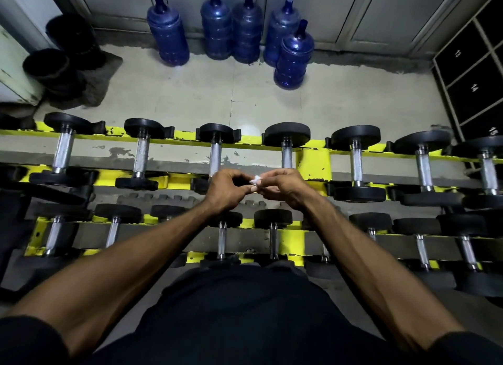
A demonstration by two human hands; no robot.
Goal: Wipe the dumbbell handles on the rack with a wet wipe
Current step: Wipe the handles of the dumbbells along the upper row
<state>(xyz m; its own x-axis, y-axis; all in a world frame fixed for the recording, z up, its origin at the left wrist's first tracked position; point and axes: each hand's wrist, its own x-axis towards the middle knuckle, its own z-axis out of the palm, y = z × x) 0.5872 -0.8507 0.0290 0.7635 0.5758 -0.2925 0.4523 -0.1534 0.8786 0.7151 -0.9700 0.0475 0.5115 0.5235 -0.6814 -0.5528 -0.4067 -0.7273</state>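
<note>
In the head view, both bare forearms reach from the lower corners toward the middle of the frame. There the left hand (230,190) and the right hand (283,186) meet, their fingertips almost touching. A small white crumpled wet wipe (255,179) sits between them, and the curled fingers and thumbs of both hands pinch it. It is held in the air above the near edge of the upper shelf and touches no dumbbell.

Under the hands a two-tier yellow painted metal rack (313,160) runs across the full width of the frame. Its upper shelf carries a row of black round-headed dumbbells with chrome handles (141,155), each lying across the rails. A lower row of smaller dumbbells (273,239) is partly hidden by the forearms.

Beyond the rack, at top centre, five large blue translucent plastic water bottles (216,24) stand on the grey floor against the wall. Dark numbered locker doors (473,87) fill the upper right. Black round items (62,54) are stacked at upper left; what they are I cannot tell. The person's dark shirt (245,310) fills the bottom centre.
</note>
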